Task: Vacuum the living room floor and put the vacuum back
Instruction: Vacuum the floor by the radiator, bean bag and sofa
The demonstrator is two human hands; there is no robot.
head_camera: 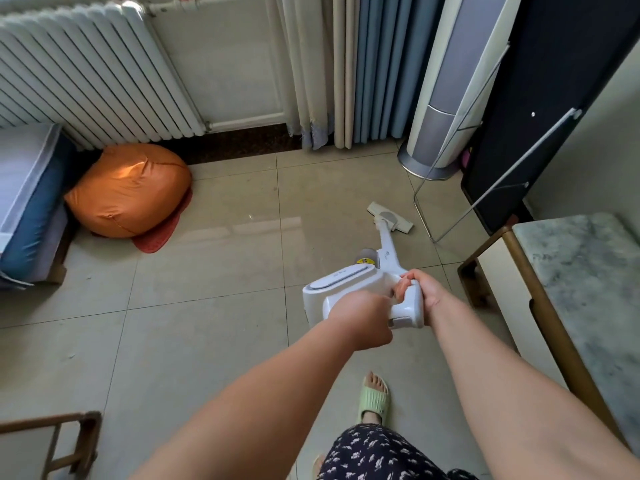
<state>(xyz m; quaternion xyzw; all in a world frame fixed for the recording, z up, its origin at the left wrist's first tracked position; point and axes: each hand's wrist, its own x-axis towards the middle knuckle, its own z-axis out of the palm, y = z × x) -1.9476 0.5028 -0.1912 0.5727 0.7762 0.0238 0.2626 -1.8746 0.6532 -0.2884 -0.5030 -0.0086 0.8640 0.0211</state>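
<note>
Both forearms bare, no sleeves — no watch or rings visible on left hand (360, 320) or right hand (427, 292). Dark navy garment (377, 455) with small white print over the legs. Pale green ribbed slide sandal (374, 400), toes exposed.

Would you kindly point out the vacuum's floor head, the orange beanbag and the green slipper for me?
floor head (390, 217): head view, on the middle of its flat white top.
orange beanbag (130, 188): head view, on its bulging front.
green slipper (373, 400): head view, on the ribbed strap.
</note>
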